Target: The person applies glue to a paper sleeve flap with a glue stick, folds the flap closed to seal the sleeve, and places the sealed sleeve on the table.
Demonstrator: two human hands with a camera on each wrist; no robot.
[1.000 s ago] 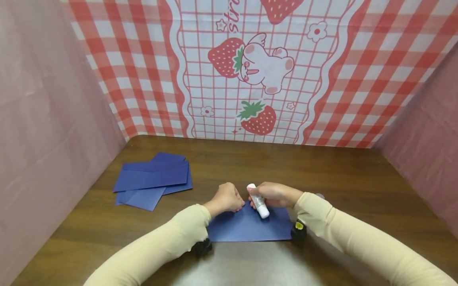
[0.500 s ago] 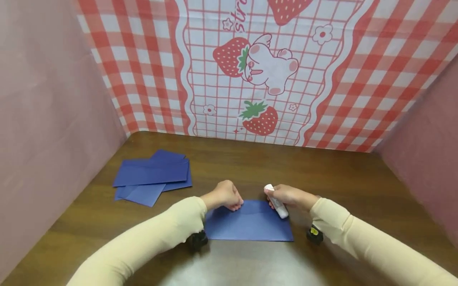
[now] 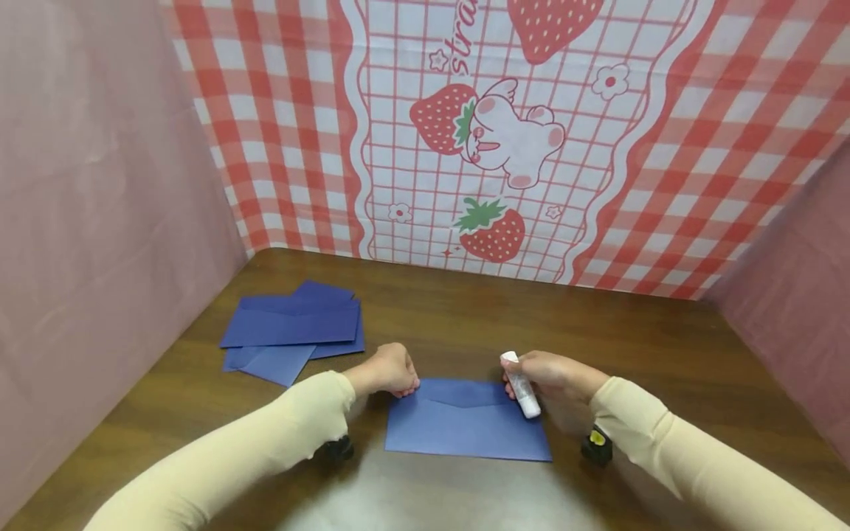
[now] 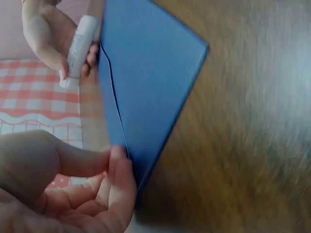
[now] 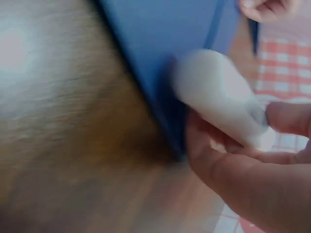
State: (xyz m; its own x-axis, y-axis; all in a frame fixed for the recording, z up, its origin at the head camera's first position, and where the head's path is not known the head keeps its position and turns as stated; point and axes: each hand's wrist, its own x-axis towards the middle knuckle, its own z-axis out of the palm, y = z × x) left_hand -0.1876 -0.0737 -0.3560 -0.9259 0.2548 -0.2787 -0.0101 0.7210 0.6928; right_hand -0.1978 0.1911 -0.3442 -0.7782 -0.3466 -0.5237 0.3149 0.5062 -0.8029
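Observation:
A blue envelope lies flat on the table in the head view, its flap edge running across the upper part. At its upper left corner my left hand pinches the edge between thumb and fingers, plain in the left wrist view too, where the envelope slants away. My right hand grips a white glue stick at the upper right corner. The glue stick looms blurred over the envelope's end in the right wrist view, the thumb on its far end and fingers curled beneath.
Several blue envelopes lie in an overlapping pile at the left of the brown wooden table. A red-and-white checked cloth hangs behind the table, with pink cloth along the sides.
My hands have spread apart: the left has slid left along the envelope's upper edge to its corner, and the right has moved right with the glue stick. The view has shifted slightly.

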